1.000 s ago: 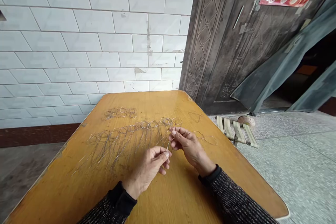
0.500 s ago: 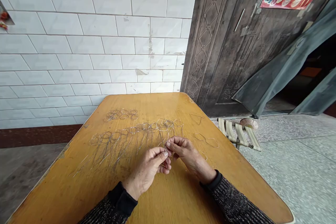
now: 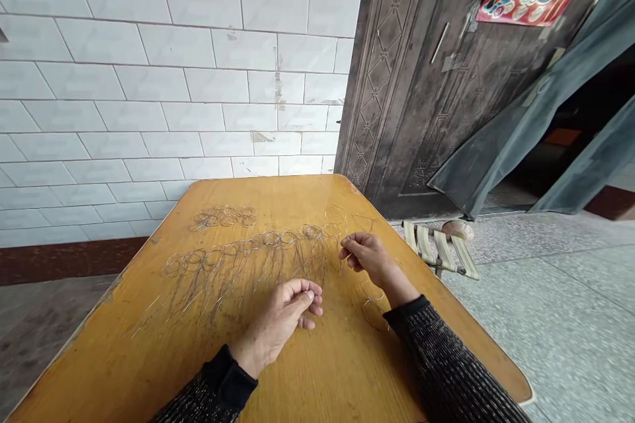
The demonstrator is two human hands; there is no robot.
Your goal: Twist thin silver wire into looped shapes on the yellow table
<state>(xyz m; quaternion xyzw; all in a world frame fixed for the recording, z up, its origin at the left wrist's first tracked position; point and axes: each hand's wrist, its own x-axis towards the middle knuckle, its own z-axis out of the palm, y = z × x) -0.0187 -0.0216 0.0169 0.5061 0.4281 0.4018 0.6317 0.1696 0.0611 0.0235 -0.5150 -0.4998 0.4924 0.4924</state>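
Note:
My right hand point(image 3: 364, 256), raised over the right part of the table, pinches a thin wire with a loop point(image 3: 346, 214) at its top; a short length of the wire hangs below the fingertips. My left hand point(image 3: 285, 317) is closed, its thumb pressed to the index finger and the other fingers curled, with nothing visible in it. Beyond both hands lies a row of looped wires point(image 3: 248, 248), their rings at the far side and their long tails toward me. Several small wire rings point(image 3: 225, 217) are grouped farther back.
The wooden table point(image 3: 307, 370) stands against a white tiled wall point(image 3: 149, 79). More bent wire rings point(image 3: 372, 307) lie beside my right forearm. A folding stool point(image 3: 441, 248) with woven straps is on the floor to the right, near a dark carved door point(image 3: 391, 99).
My right hand has moved right and away from my left hand, taking the looped wire with it. My left hand has stayed almost in place. The view has turned slightly right.

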